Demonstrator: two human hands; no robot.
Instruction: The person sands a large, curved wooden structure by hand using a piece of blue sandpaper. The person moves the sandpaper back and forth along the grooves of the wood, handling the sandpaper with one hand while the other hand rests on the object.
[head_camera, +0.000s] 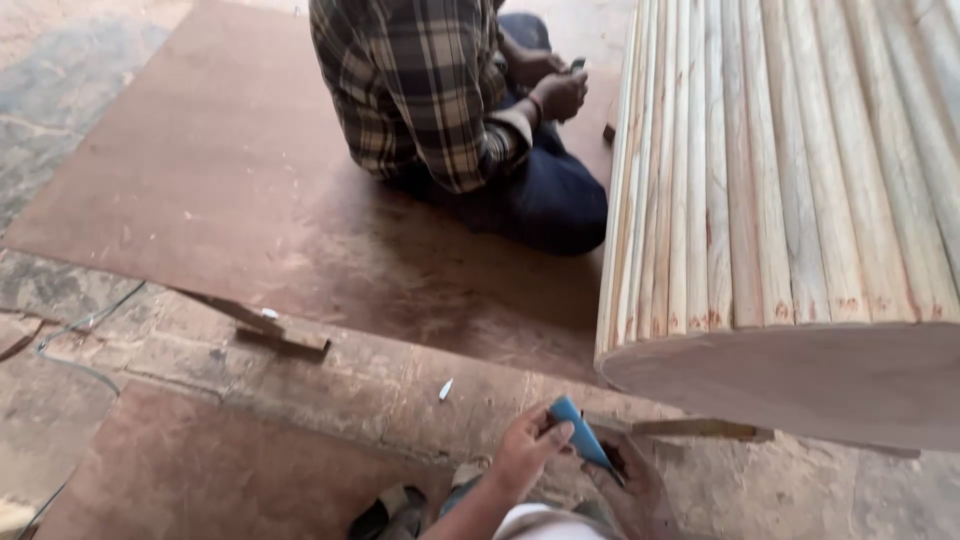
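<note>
Two plywood sheets (230, 180) down, one fluted wooden drum (790, 200), one blue sandpaper piece (580, 435), one seated co-worker (440, 100).

A large curved panel faced with pale wooden rods (790, 170) is seen at the right. Just left of it, a person in a plaid shirt (425, 90) is seated on a brown plywood sheet (220, 170). Below the panel's left end, a small white scrap (446, 389) is seen on the stone floor (60, 400).
</note>
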